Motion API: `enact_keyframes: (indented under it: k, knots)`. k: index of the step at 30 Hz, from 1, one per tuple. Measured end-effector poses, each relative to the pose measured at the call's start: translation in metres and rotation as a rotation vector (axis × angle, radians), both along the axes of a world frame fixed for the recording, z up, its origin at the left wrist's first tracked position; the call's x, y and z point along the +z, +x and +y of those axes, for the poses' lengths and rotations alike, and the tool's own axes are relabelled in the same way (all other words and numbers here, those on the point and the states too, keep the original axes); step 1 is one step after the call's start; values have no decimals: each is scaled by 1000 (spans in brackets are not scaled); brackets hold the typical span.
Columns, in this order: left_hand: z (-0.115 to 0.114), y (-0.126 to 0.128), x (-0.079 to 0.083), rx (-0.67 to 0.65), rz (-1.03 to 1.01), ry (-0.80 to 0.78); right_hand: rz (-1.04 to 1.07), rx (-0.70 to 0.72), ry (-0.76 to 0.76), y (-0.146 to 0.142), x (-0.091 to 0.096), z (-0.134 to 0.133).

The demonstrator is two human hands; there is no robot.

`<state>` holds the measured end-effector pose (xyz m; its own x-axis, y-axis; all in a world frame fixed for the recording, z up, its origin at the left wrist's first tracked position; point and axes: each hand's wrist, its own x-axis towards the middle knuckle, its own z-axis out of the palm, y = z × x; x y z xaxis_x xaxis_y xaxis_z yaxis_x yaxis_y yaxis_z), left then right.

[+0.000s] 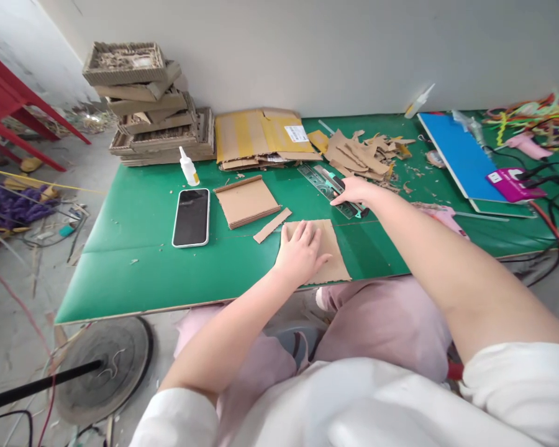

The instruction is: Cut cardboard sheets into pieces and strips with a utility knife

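My left hand [302, 251] lies flat, fingers spread, on a piece of brown cardboard [338, 257] at the table's front edge. Farther right, my right hand [353, 190] is closed around a green and black utility knife [336, 180], its grip partly hidden by the fingers. Under and beside the knife lies a dark translucent ruler [314, 180]. A narrow cardboard strip [272, 225] rests just beyond my left hand. Behind it, a small stack of cut cardboard squares [246, 202] has a strip along its back edge.
Left of the squares are a phone [191, 217] and a white glue bottle [189, 167]. Cardboard trays [130, 71] are stacked at back left. Flattened yellow-taped cardboard [256, 133] and scraps [361, 152] lie behind. A pink glue gun [447, 218], blue board [461, 164] and cables occupy the right.
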<state>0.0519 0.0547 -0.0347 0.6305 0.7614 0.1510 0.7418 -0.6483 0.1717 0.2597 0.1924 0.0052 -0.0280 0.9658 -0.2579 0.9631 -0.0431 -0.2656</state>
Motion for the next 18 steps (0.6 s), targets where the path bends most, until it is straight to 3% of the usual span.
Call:
enact_keyframes:
  k: [6, 13, 18]
  knots:
    - [0, -1, 1, -12, 18, 3, -16, -69, 40, -7, 5, -10]
    - [-1, -4, 1, -30, 23, 41, 134, 10, 79, 2, 21, -39]
    - [-10, -6, 10, -200, -60, 191, 240, 166, -117, 11, 34, -58]
